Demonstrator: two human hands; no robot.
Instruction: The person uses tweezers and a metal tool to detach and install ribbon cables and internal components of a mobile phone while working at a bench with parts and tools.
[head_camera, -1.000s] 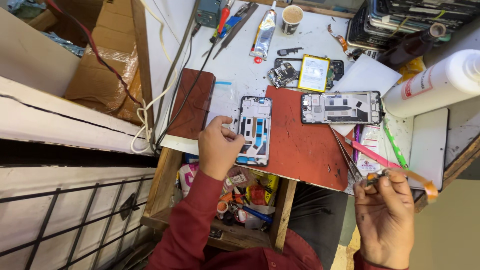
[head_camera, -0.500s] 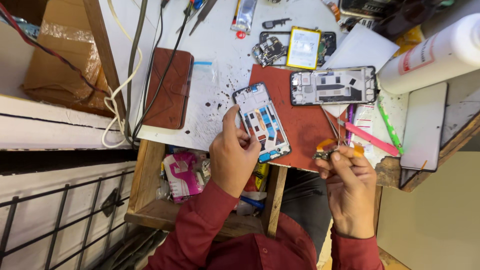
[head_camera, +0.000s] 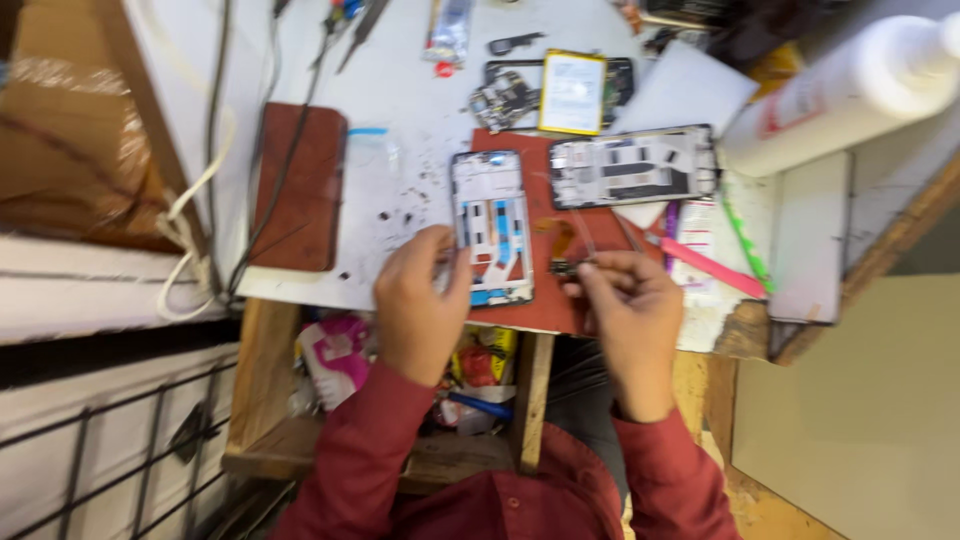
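Open phone frame lies at frame centre on the mat. Second frame lies to its upper right. Battery lies above both. Bottle occupies the upper right of the worktop.

Red mat, yellow battery, pink tool, white bottle.

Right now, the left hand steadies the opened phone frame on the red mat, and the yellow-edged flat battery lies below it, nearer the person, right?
Not quite. In the head view, the yellow-edged flat battery lies above the opened phone frame, farther from the person. The left hand does steady the frame on the red mat.
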